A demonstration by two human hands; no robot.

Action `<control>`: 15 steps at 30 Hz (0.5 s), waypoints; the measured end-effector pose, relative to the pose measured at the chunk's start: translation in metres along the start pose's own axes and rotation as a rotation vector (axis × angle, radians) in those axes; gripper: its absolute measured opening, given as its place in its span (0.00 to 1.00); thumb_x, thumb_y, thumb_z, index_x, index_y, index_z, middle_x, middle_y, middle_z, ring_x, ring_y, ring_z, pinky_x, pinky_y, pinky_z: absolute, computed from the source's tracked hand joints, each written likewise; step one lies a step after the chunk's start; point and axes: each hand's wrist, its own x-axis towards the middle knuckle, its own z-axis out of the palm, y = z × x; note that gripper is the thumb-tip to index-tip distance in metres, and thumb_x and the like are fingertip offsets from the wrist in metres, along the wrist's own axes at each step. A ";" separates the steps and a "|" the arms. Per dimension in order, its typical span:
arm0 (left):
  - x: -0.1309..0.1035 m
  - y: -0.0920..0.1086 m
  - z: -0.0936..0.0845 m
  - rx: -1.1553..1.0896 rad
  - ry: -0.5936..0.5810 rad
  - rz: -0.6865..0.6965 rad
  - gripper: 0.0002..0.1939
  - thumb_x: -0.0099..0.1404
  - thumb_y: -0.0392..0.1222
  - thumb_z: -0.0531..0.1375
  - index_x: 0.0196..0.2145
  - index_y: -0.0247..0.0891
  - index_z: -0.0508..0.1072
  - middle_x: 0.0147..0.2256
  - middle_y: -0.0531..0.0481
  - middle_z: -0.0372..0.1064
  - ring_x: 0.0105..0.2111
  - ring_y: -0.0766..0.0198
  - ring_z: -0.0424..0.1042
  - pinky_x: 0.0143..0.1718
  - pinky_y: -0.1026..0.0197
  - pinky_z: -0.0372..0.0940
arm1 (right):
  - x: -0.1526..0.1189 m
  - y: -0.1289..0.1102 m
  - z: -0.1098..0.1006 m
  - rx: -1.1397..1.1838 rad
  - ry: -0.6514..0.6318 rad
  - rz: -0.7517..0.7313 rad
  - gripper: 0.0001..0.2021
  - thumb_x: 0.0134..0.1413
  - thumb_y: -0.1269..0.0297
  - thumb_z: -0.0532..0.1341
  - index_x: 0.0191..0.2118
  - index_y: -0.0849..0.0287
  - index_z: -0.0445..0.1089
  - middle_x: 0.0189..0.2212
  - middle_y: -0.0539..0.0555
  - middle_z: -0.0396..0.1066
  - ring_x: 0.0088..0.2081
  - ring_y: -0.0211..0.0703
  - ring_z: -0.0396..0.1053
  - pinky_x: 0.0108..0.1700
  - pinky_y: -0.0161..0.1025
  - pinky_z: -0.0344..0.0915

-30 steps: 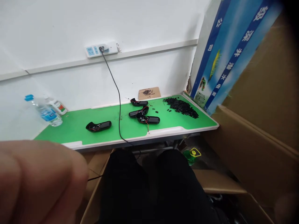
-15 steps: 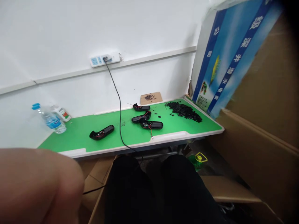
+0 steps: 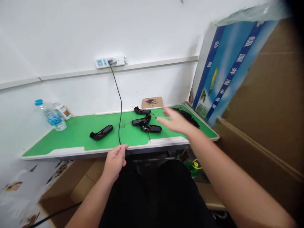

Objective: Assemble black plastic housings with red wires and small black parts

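My left hand (image 3: pixel 116 160) is closed, fingers curled in, in front of the table's near edge beside the black cable (image 3: pixel 120 117). Whatever it may hold is hidden. Above the right half of the table my right hand (image 3: pixel 174 121) is stretched out, fingers apart, with nothing seen in it. Just left of it lie three black curved plastic housings with thin red wires: a front one (image 3: pixel 153 128), a middle one (image 3: pixel 142 121) and a back one (image 3: pixel 142 110). A fourth housing (image 3: pixel 101 132) lies farther left. Behind my right hand is a pile of small black parts (image 3: pixel 190 117), partly covered.
The green table (image 3: pixel 71 133) stands against a wall with a power strip (image 3: pixel 110 62). Water bottles (image 3: pixel 55 120) and a white bottle (image 3: pixel 63 110) stand left. Cardboard (image 3: pixel 158 103) holds tiny dark pieces. A large carton (image 3: pixel 261 104) borders the right; an open box (image 3: pixel 61 183) sits below left.
An arm blurred at the lower left is gone from there. Both my hands are now in view, the right reaching over the table. The camera view has shifted slightly; the housings lie as before.
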 end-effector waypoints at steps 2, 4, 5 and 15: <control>0.010 -0.029 0.009 -0.060 -0.005 -0.050 0.27 0.51 0.57 0.66 0.41 0.32 0.74 0.16 0.62 0.48 0.15 0.73 0.49 0.15 0.66 0.53 | -0.010 -0.002 0.012 -0.045 -0.214 0.072 0.41 0.47 0.53 0.69 0.65 0.59 0.57 0.62 0.65 0.60 0.62 0.60 0.60 0.61 0.55 0.60; 0.016 -0.045 0.016 -0.089 0.002 -0.066 0.30 0.51 0.58 0.66 0.44 0.32 0.72 0.17 0.62 0.52 0.16 0.73 0.51 0.16 0.67 0.53 | -0.015 -0.005 0.029 -0.085 -0.411 0.132 0.44 0.44 0.56 0.70 0.66 0.61 0.56 0.63 0.65 0.58 0.64 0.61 0.56 0.63 0.54 0.58; 0.018 -0.047 0.020 -0.105 -0.014 -0.065 0.30 0.51 0.58 0.67 0.44 0.33 0.72 0.18 0.61 0.53 0.16 0.73 0.51 0.16 0.67 0.53 | -0.016 -0.006 0.037 -0.094 -0.448 0.129 0.42 0.45 0.59 0.70 0.65 0.62 0.56 0.63 0.65 0.59 0.63 0.60 0.58 0.63 0.52 0.58; 0.086 -0.010 0.071 -0.202 0.038 0.027 0.23 0.46 0.51 0.70 0.36 0.36 0.71 0.15 0.65 0.49 0.15 0.75 0.48 0.16 0.69 0.55 | -0.026 -0.007 0.057 -0.001 -0.045 0.241 0.33 0.49 0.55 0.67 0.61 0.56 0.63 0.58 0.59 0.67 0.58 0.51 0.66 0.60 0.47 0.61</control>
